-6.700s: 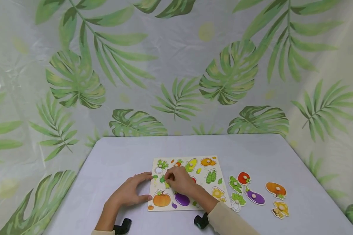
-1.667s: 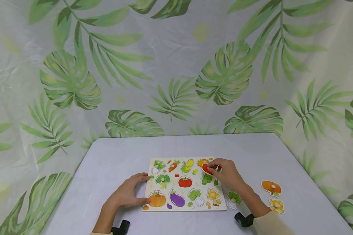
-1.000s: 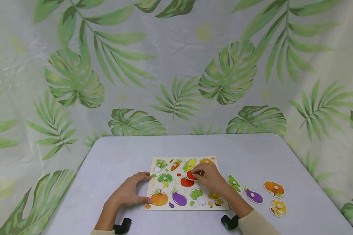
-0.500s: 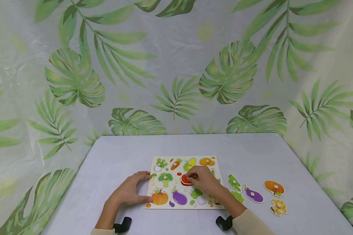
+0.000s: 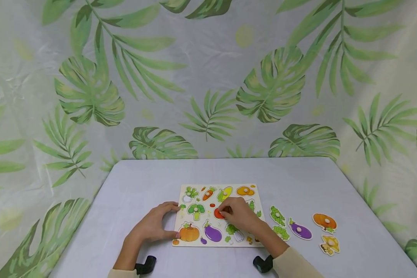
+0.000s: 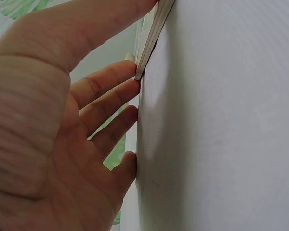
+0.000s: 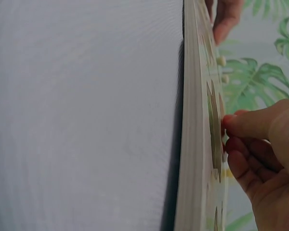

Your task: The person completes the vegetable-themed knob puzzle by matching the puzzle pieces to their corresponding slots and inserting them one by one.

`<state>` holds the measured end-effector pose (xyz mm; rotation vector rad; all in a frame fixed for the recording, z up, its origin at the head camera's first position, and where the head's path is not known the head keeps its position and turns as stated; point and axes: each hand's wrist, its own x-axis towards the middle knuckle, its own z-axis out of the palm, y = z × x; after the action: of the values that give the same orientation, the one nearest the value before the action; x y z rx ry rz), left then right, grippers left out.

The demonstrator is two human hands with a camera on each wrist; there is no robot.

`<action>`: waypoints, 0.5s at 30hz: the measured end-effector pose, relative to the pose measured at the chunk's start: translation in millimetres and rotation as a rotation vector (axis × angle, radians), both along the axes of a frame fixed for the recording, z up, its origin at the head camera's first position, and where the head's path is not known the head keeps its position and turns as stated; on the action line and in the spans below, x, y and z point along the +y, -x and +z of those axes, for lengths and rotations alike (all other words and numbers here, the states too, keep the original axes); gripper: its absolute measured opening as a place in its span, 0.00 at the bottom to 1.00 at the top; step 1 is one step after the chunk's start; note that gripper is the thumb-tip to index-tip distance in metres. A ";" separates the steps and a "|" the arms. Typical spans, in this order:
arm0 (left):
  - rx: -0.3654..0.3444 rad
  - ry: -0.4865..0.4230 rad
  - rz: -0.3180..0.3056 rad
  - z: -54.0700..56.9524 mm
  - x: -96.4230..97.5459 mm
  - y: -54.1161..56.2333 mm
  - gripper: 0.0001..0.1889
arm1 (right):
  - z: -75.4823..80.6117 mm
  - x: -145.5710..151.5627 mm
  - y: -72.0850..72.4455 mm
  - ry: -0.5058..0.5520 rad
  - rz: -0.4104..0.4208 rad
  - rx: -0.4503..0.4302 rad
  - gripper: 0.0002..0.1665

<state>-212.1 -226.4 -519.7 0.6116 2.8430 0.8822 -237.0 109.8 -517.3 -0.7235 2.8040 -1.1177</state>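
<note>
A wooden vegetable puzzle board [image 5: 215,244] lies in the middle of the table. Above its tomato picture, the thumb and fingertips of the right hand [image 5: 241,214] pinch a red tomato puzzle piece [image 5: 218,214]; its knob is hidden behind the fingers. Seen from the right wrist, that hand [image 7: 267,154] works right at the board's face. At the left edge rests the left hand [image 5: 156,223], thumb near the lower corner and fingertips higher up. In the left wrist view the left hand's fingers [image 6: 111,101] are extended against the board's edge. Knobbed broccoli [image 5: 196,211], carrot [image 5: 208,194] and corn [image 5: 224,194] pieces sit on the board.
Right of the board lie loose puzzle pieces: a green leafy one [image 5: 277,216], a bok choy [image 5: 281,232] partly behind the right forearm, an eggplant [image 5: 300,229], a pumpkin [image 5: 324,222] and mushrooms [image 5: 331,244]. A leaf-patterned curtain [image 5: 208,77] hangs behind the table.
The right hand left the broccoli, took the tomato piece from the right of the board, carried it left and lowered it onto the tomato picture. The left hand stayed at the edge.
</note>
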 end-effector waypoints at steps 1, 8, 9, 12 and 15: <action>0.002 0.002 -0.002 0.3 -0.1 0.2 0.42 | 0.5 -0.3 -0.1 0.003 0.001 -0.001 0.07; 0.014 0.000 -0.015 0.2 -1.7 1.7 0.42 | 4.0 -2.0 -0.7 0.003 -0.005 -0.017 0.07; 0.016 0.001 -0.017 0.0 -1.8 1.8 0.42 | 4.1 -1.9 -0.7 0.003 -0.002 -0.013 0.07; 0.018 0.000 -0.018 -0.5 -1.6 1.8 0.42 | 4.3 -1.9 -1.6 0.003 -0.005 -0.016 0.06; 0.011 -0.005 -0.017 -0.9 -1.0 1.8 0.42 | 3.8 -1.5 -2.7 -0.004 -0.005 -0.019 0.06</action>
<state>-213.8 -227.4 -520.6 0.6420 2.8421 0.8856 -234.3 108.3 -513.5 -0.7022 2.7934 -1.1134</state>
